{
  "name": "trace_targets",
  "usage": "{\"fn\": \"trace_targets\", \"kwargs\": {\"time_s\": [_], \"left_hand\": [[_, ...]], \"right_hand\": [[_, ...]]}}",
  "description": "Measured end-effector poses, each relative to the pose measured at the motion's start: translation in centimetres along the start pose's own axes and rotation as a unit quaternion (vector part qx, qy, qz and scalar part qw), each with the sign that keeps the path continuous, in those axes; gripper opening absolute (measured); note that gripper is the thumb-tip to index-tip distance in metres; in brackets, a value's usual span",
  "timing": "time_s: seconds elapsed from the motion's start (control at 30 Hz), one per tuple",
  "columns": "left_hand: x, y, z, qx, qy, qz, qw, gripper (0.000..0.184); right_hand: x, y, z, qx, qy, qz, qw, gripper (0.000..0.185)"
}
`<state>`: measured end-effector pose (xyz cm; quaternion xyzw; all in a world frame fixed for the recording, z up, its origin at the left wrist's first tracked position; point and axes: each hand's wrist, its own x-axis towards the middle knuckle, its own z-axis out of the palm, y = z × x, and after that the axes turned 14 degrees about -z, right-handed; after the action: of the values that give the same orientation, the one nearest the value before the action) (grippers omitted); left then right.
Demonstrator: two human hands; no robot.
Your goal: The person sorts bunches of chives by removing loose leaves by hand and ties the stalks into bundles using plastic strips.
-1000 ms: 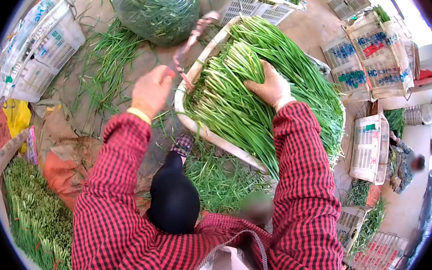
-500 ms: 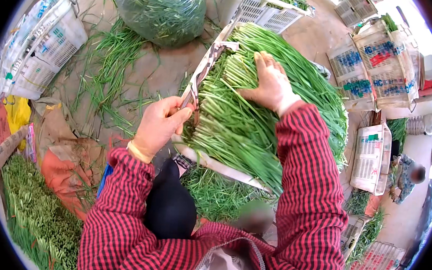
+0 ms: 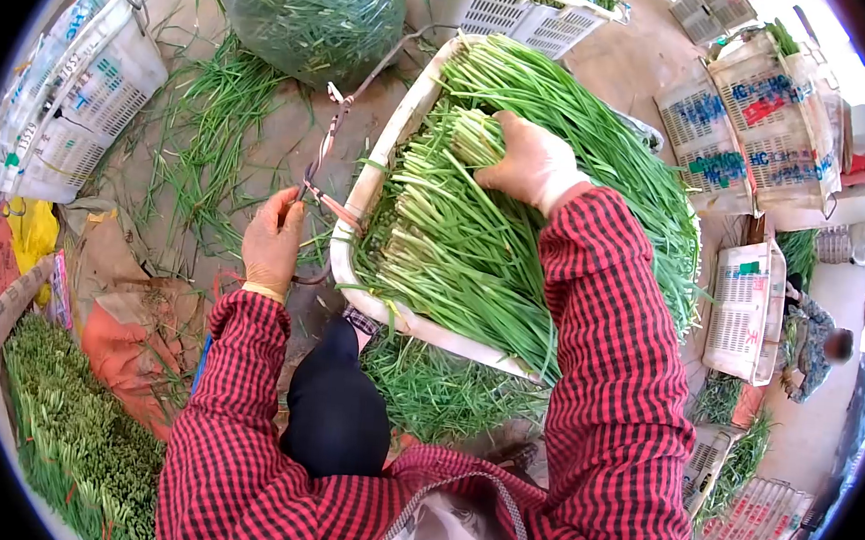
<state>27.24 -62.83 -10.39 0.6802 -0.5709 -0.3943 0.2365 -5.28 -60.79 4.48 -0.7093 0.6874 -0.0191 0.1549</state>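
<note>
A white crate (image 3: 363, 190) is heaped with long green stalks (image 3: 475, 233), their pale ends toward the left. A pinkish cord (image 3: 326, 142) is tied at the crate's left rim and loops outward. My left hand (image 3: 273, 241), in a thin glove, pinches that cord between thumb and fingers, just left of the rim. Over the upper middle of the heap lies my right hand (image 3: 532, 163), its thumb spread from its fingers, pressing on the stalks near their pale ends. The right fingertips are partly hidden.
A clear bag of greens (image 3: 309, 21) and another white crate (image 3: 511, 13) stand beyond. Stacked crates (image 3: 84, 95) are at left, bundled greens (image 3: 81, 426) lower left. Loose stalks (image 3: 211, 134) litter the floor. More crates (image 3: 743, 312) and another person (image 3: 816, 347) are at right.
My left hand has drawn the cord left and down, away from the rim, after bringing it close to the crate. My right hand has shifted slightly left on the stalks.
</note>
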Motion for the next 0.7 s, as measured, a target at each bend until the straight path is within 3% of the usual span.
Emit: {"fn": "trace_targets", "kwargs": {"time_s": [0.03, 0.1, 0.13, 0.17, 0.2, 0.23, 0.3, 0.33, 0.37, 0.47, 0.53, 0.57, 0.6, 0.63, 0.7], "left_hand": [[-0.1, 0.4, 0.1, -0.037, 0.065, 0.086, 0.994, 0.030], [-0.5, 2.1, -1.1, -0.010, 0.082, 0.114, 0.990, 0.033], [-1.1, 3.8, -1.7, -0.061, 0.095, 0.163, 0.980, 0.032], [-1.9, 5.4, -2.1, -0.111, 0.105, 0.212, 0.965, 0.031], [-3.0, 6.7, -1.9, -0.242, 0.027, 0.167, 0.955, 0.028], [-3.9, 8.2, -1.3, -0.243, 0.025, 0.167, 0.955, 0.028], [-6.0, 11.2, 0.3, -0.455, -0.236, 0.120, 0.850, 0.037], [-6.8, 13.1, 1.9, -0.521, -0.288, 0.082, 0.799, 0.042], [-7.3, 15.3, 3.6, -0.581, -0.337, 0.043, 0.739, 0.049], [-6.9, 18.7, 8.9, -0.650, -0.404, -0.066, 0.640, 0.055], [-6.7, 20.2, 10.7, -0.694, -0.433, -0.106, 0.565, 0.050], [-6.3, 19.9, 10.9, -0.693, -0.439, -0.115, 0.560, 0.048], [-6.5, 19.6, 10.9, -0.692, -0.442, -0.109, 0.561, 0.047], [-6.8, 19.7, 10.7, -0.689, -0.446, -0.102, 0.562, 0.047], [-8.4, 20.1, 9.8, -0.686, -0.478, -0.099, 0.540, 0.044]], "right_hand": [[-0.4, 0.5, -0.3, 0.023, 0.006, -0.008, 1.000, 0.066], [-2.7, 1.4, -0.8, 0.104, 0.120, -0.038, 0.987, 0.071], [-3.6, 2.8, -0.3, 0.151, 0.191, -0.040, 0.969, 0.075], [-4.7, 3.1, -0.7, 0.300, 0.223, -0.040, 0.927, 0.067], [-5.9, 2.3, -1.6, 0.399, 0.249, -0.061, 0.880, 0.064], [-7.0, 1.7, -2.4, 0.491, 0.274, -0.082, 0.823, 0.063], [-8.3, 2.4, -2.8, 0.499, 0.289, -0.119, 0.808, 0.062], [-8.7, 1.6, -3.3, 0.528, 0.288, -0.116, 0.790, 0.062], [-9.0, 1.3, -3.1, 0.514, 0.282, -0.097, 0.804, 0.063], [-8.4, 0.3, -0.9, 0.545, 0.239, -0.069, 0.801, 0.064], [-8.8, 0.0, -0.9, 0.393, 0.186, -0.135, 0.890, 0.069], [-9.2, 0.5, -1.1, 0.294, 0.177, -0.182, 0.921, 0.072], [-10.6, -0.1, -2.0, 0.439, 0.159, -0.096, 0.879, 0.081], [-11.7, -0.6, -2.4, 0.471, 0.187, -0.079, 0.858, 0.095], [-12.9, -1.4, -1.2, 0.401, 0.176, -0.128, 0.890, 0.112]]}}
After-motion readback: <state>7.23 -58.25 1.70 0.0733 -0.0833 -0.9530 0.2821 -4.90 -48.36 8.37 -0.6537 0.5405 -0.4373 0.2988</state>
